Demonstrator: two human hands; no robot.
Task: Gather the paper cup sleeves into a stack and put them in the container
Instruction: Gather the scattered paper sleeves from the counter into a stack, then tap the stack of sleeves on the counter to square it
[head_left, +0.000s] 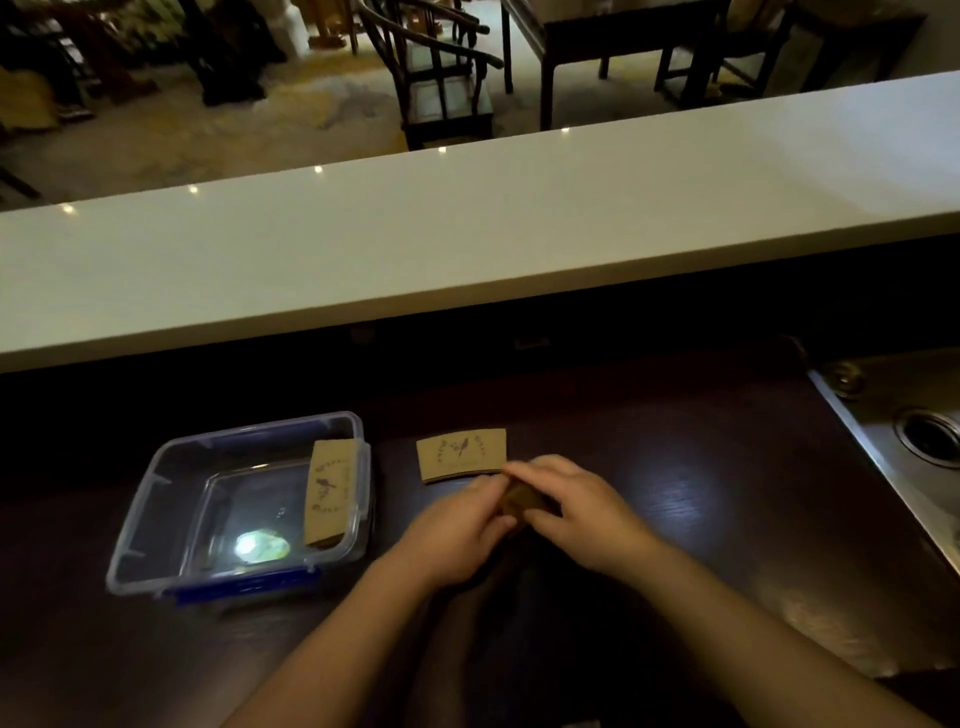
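A clear plastic container (156, 483) with blue clips sits on the dark counter at the left. A brown paper cup sleeve (330, 491) with a bird print leans inside it against its right wall. A small flat stack of sleeves (460, 452) lies on the counter just right of the container. Just in front of that stack, my left hand (457, 530) and my right hand (576, 512) meet around another brown sleeve (522, 501), gripping it from both sides; most of it is hidden by my fingers.
A raised white bar top (467, 228) runs across behind the dark counter (701, 493). A steel sink (909, 431) with a drain lies at the right edge. Dark wooden chairs and tables stand in the room beyond.
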